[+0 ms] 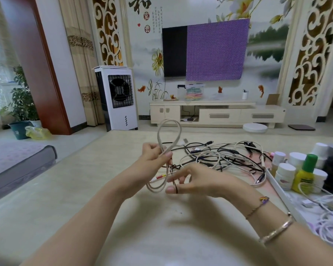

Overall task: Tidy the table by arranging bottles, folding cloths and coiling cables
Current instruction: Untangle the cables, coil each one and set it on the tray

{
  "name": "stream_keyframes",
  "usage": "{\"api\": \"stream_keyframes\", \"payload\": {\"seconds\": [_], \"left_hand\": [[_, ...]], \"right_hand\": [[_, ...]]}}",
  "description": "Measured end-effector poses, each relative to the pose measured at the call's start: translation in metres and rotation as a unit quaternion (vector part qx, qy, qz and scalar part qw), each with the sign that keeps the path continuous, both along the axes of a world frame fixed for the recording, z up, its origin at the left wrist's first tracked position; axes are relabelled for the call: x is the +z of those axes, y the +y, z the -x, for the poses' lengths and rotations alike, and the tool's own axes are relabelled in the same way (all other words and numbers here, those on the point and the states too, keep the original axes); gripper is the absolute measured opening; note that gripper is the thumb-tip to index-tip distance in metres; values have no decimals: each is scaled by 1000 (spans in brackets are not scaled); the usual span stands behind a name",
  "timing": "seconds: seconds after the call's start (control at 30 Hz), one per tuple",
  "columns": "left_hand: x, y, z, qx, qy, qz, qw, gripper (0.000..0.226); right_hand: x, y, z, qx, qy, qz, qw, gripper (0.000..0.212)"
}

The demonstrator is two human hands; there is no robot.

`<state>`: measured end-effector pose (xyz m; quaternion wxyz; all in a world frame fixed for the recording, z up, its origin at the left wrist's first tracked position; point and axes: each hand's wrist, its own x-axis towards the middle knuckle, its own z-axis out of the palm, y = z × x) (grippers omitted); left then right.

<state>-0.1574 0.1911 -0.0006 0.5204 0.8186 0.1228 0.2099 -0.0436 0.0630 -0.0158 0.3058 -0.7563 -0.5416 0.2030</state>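
My left hand [154, 157] pinches a beige cable [169, 127] gathered into loops that stick up above the fist and hang below it. A thin dark tie [173, 180] runs down from the loops to my right hand [195, 179], which has it pulled around a fingertip. Behind both hands lies a tangle of black and white cables [223, 156] on the table. At the right stands a group of bottles [303, 169], white-capped jars and a yellow one with a green cap.
A white tray [277, 186] at the right edge holds the bottles and more white cable [332, 223]. The beige table [85, 189] spreads left and forward. Beyond it are a TV stand, a white air cooler and a grey mattress on the left.
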Motion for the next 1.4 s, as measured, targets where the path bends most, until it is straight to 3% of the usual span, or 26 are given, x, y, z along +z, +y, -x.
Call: {"api": "stream_keyframes", "payload": {"seconds": [0.13, 0.3, 0.4, 0.5, 0.57, 0.63, 0.77, 0.97, 1.2, 1.4], "left_hand": [[1, -7, -1, 20, -41, 63, 997, 28], [-4, -14, -9, 31, -22, 80, 996, 24], [-5, -13, -12, 43, -15, -59, 997, 18], [-10, -14, -18, 49, -22, -172, 984, 15], [-9, -16, -17, 52, -32, -124, 990, 15], [-4, -14, -16, 30, -57, -3, 998, 15], [8, -16, -16, 9, -141, 174, 975, 16], [12, -22, -17, -36, -188, 236, 953, 23], [14, -22, -15, -67, -231, 300, 923, 20], [11, -23, -18, -60, -233, 240, 941, 19]], "right_hand": [[-5, 7, 10, 18, 34, -19, 999, 54], [-14, 13, 16, -4, 86, -26, 996, 53], [-15, 10, 14, -23, 84, -12, 996, 40], [-15, 8, 13, -46, 65, 16, 997, 50], [-13, 8, 13, -47, 85, 11, 995, 45], [-11, 6, 16, -31, 119, -8, 992, 35], [-8, 5, 24, -13, 197, -12, 980, 52], [-6, 5, 26, -22, 347, -50, 936, 59], [-9, 10, 28, -4, 369, -78, 926, 45], [-1, 0, 28, 82, 388, -26, 918, 41]]}}
